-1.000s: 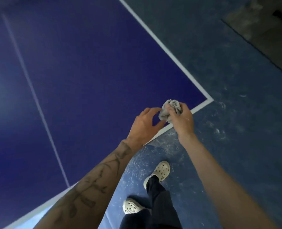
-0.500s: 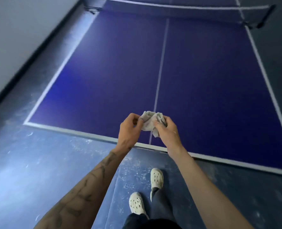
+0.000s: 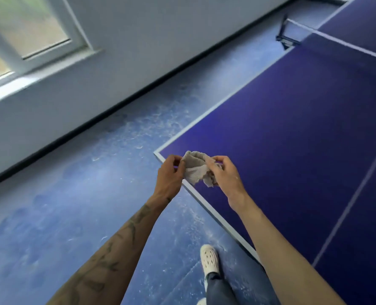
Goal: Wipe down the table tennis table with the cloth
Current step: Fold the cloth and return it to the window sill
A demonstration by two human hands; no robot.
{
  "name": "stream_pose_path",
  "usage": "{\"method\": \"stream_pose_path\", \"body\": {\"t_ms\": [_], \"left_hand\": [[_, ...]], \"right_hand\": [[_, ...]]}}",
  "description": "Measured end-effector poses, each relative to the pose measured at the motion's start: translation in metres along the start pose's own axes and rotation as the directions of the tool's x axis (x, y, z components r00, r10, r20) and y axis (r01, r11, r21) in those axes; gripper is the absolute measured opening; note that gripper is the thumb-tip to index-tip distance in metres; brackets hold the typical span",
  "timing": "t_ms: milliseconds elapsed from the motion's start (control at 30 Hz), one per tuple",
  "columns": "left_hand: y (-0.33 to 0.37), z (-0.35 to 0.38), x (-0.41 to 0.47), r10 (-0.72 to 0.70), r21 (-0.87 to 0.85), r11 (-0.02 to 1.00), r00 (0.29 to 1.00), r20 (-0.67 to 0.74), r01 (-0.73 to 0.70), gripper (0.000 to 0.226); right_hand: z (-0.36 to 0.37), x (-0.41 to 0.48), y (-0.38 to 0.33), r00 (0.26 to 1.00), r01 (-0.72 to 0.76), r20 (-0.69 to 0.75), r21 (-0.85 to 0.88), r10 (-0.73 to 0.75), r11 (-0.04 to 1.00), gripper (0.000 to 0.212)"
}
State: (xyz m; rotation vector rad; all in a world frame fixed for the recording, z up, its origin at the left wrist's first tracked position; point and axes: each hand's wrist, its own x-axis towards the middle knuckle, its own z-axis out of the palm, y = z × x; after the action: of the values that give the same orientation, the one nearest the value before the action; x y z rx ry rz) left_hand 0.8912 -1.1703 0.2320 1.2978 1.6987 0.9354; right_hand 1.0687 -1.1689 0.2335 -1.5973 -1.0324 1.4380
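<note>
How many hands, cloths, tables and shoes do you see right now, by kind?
Hands: 2, left hand and right hand.
Cloths: 1, the cloth, pinched by both hands.
Tables: 1, the table tennis table.
Shoes: 2, a white shoe and a second shoe, cut off at the bottom edge.
Total: 6.

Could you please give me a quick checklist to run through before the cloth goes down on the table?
1. Grip on the cloth: left hand and right hand both pinch it: ok.
2. The cloth opened flat for wiping: bunched up: not ok.
3. Reach to the table: its corner lies just beneath the hands: ok.
4. The cloth touching the table: held above it: not ok.
5. The cloth damp: cannot tell.
6. Footing: white shoe flat on the floor beside the table's edge: ok.
</note>
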Motion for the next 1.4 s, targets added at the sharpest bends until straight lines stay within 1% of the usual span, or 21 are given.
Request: {"method": "stream_pose_path", "body": {"t_ms": [133,267,367,467,600,700,733,800,867,900,1000,1100,1200,1300,1400], "left_hand": [[0.0,-0.051,0.055,0.008,0.038,0.999,0.992,-0.122,-0.003,0.015],[-0.009,-0.106,0.102,-0.034,0.053,0.998,0.981,-0.189,0.045,0.015],[-0.025,-0.152,0.134,-0.082,0.015,0.996,0.962,-0.26,0.089,0.016],[-0.052,-0.204,0.167,-0.116,-0.009,0.993,0.938,-0.326,0.119,0.014],[-0.091,-0.275,0.223,-0.185,-0.109,0.982,0.899,-0.397,0.154,0.016],[-0.11,-0.321,0.268,-0.262,-0.206,0.96,0.87,-0.417,0.191,0.016],[-0.115,-0.335,0.282,-0.279,-0.228,0.953,0.864,-0.419,0.197,0.017],[-0.121,-0.359,0.313,-0.295,-0.239,0.948,0.862,-0.413,0.21,0.02],[-0.124,-0.38,0.344,-0.283,-0.194,0.956,0.869,-0.406,0.22,0.021],[-0.125,-0.389,0.361,-0.268,-0.171,0.961,0.874,-0.404,0.216,0.021],[-0.127,-0.413,0.418,-0.249,-0.139,0.968,0.871,-0.424,0.209,0.02],[-0.132,-0.433,0.482,-0.223,-0.08,0.975,0.871,-0.437,0.209,0.021],[-0.138,-0.457,0.543,-0.204,0.068,0.966,0.895,-0.397,0.25,0.02],[-0.143,-0.487,0.602,-0.216,0.308,0.894,0.915,-0.34,0.326,0.015],[-0.141,-0.519,0.66,-0.191,0.458,0.83,0.934,-0.301,0.317,0.021]], "right_hand": [[0.053,0.065,-0.043,0.991,-0.026,0.133,-0.027,0.029,0.999,0.026],[0.115,0.119,-0.075,0.965,0.029,0.264,-0.135,0.008,0.99,0.016],[0.176,0.155,-0.095,0.929,0.079,0.37,-0.191,-0.002,0.978,0.013],[0.244,0.186,-0.111,0.885,0.111,0.465,-0.22,0.004,0.969,0.017],[0.332,0.229,-0.13,0.85,0.112,0.526,-0.234,0.029,0.966,0.02],[0.391,0.255,-0.144,0.822,0.094,0.566,-0.248,0.066,0.964,0.024],[0.408,0.264,-0.148,0.825,0.083,0.562,-0.232,0.063,0.969,0.022],[0.439,0.282,-0.161,0.861,0.033,0.507,-0.15,0.048,0.988,0.015],[0.467,0.305,-0.176,0.906,-0.022,0.419,-0.074,0.051,0.997,0.016],[0.48,0.317,-0.184,0.917,-0.032,0.395,-0.061,0.053,0.998,0.017],[0.517,0.362,-0.206,0.898,-0.061,0.434,-0.046,0.075,0.997,0.014],[0.552,0.423,-0.226,0.896,-0.032,0.44,-0.052,0.052,0.998,0.015],[0.585,0.49,-0.248,0.91,-0.022,0.413,-0.051,0.041,0.998,0.01],[0.619,0.552,-0.275,0.902,-0.03,0.427,-0.09,0.066,0.996,0.006],[0.654,0.61,-0.308,0.898,-0.03,0.432,-0.133,0.085,0.991,0.003]]}}
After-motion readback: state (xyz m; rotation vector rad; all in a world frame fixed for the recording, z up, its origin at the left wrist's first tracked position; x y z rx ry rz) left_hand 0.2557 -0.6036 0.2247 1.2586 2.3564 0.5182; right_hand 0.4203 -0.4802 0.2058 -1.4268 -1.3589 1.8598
